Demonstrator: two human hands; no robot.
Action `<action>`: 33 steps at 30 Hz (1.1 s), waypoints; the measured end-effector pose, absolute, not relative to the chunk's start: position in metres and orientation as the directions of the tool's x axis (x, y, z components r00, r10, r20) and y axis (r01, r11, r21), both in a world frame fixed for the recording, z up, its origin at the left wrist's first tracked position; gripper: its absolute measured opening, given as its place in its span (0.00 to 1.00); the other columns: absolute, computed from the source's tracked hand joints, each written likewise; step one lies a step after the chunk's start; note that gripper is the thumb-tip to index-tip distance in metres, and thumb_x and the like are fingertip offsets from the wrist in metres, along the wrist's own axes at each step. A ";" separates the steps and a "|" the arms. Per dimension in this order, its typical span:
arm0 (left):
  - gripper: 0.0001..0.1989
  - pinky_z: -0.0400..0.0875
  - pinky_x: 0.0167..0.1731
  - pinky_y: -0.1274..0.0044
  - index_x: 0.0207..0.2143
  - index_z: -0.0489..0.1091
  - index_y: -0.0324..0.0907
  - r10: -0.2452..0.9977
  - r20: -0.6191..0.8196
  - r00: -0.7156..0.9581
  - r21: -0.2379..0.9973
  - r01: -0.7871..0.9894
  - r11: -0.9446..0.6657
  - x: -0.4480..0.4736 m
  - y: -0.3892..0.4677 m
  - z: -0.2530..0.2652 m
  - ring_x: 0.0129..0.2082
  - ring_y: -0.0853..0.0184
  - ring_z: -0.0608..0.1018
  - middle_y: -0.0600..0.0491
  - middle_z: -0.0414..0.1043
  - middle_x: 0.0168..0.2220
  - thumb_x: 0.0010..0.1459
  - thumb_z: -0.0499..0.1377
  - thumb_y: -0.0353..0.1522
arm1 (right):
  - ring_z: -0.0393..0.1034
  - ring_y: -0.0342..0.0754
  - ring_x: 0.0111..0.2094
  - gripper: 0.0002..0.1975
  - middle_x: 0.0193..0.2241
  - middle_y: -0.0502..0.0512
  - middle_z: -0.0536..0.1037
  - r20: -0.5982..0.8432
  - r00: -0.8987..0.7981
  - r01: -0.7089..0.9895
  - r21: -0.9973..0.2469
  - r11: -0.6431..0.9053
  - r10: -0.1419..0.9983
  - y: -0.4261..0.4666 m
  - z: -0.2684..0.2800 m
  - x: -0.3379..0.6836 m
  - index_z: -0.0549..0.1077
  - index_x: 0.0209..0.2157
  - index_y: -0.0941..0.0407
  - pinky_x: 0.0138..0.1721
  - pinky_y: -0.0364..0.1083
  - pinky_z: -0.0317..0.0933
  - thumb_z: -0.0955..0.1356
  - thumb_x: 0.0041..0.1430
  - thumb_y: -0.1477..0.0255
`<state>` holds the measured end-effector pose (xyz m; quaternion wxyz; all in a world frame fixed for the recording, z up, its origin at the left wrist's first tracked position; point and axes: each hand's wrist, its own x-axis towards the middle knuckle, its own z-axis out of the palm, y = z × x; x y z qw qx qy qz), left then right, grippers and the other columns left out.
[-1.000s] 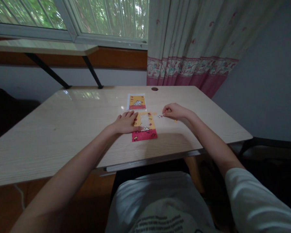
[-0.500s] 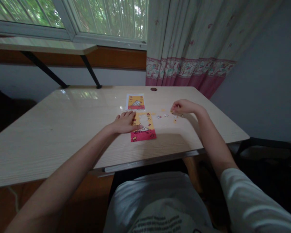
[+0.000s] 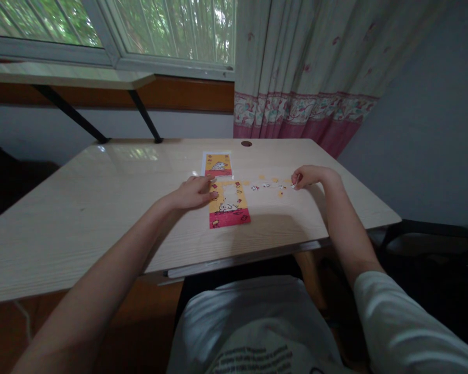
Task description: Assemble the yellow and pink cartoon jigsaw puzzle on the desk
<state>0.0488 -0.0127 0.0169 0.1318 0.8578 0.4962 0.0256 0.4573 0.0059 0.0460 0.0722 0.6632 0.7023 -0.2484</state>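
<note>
A partly filled jigsaw puzzle [image 3: 229,209], yellow above and red below with a white animal, lies flat on the wooden desk [image 3: 101,208]. My left hand [image 3: 191,192] rests at its left edge, fingers spread and touching the puzzle's top left. Several small loose pieces [image 3: 265,185] are scattered to the right of the puzzle. My right hand [image 3: 310,175] sits curled at the right end of that scatter, fingertips down by a piece; whether it grips one is unclear. A small picture card [image 3: 217,164] of the same design lies just behind the puzzle.
A cable hole [image 3: 246,144] marks the desk's back edge. Behind it hang a flowered curtain [image 3: 296,78] and a window [image 3: 159,26], with a shelf [image 3: 62,78] on black brackets at the left. The desk's front edge is near my lap.
My right hand has moved rightward along the loose pieces, from beside the puzzle to the far end of the scatter. My left hand has slid slightly left, uncovering more of the puzzle.
</note>
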 end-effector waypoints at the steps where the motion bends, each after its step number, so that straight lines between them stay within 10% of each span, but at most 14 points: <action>1: 0.38 0.64 0.56 0.58 0.66 0.59 0.38 0.861 -0.087 0.501 0.247 0.848 -0.469 0.049 -0.013 0.017 0.59 0.47 0.69 0.39 0.65 0.63 0.60 0.47 0.50 | 0.63 0.42 0.24 0.11 0.20 0.48 0.72 -0.440 -0.108 0.967 -0.254 -0.008 0.891 0.005 0.047 0.458 0.76 0.25 0.56 0.29 0.43 0.57 0.78 0.42 0.68; 16: 0.40 0.58 0.60 0.53 0.66 0.58 0.43 0.832 -0.047 0.553 0.238 0.815 -0.529 0.039 -0.005 0.002 0.65 0.45 0.61 0.40 0.58 0.67 0.58 0.51 0.54 | 0.65 0.43 0.31 0.18 0.30 0.54 0.77 -0.192 -0.649 0.614 -0.703 0.358 0.736 0.003 0.055 0.390 0.76 0.32 0.59 0.35 0.44 0.58 0.72 0.51 0.57; 33: 0.39 0.55 0.61 0.53 0.65 0.61 0.42 0.834 -0.103 0.542 0.174 0.836 -0.521 0.044 -0.010 0.007 0.66 0.43 0.59 0.40 0.58 0.66 0.58 0.52 0.54 | 0.62 0.40 0.25 0.04 0.21 0.48 0.73 -0.331 -0.753 0.606 -0.686 0.403 0.569 0.009 0.030 0.272 0.74 0.25 0.60 0.31 0.42 0.57 0.69 0.52 0.74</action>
